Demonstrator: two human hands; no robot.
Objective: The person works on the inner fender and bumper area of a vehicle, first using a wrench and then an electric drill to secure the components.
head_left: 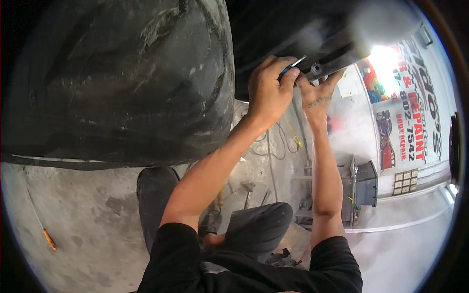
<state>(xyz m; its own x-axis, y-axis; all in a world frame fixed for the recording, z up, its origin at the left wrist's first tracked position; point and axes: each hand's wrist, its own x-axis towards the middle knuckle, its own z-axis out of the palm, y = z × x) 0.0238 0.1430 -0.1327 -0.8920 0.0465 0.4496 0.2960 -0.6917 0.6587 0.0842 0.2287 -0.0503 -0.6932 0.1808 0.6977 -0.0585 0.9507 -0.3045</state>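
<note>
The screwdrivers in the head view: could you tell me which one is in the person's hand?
The blue-handled screwdriver, gripped by the left hand up against the dark underside. The orange-handled screwdriver lies untouched on the concrete floor.

Dim foreground, blown-out glare upper right (daylight), hazy blur there, fisheye bending and dark rim.

Both forearms reach up to the upper middle of the frame. The left hand is curled closed; the right hand spreads open-fingered beside it.
</note>
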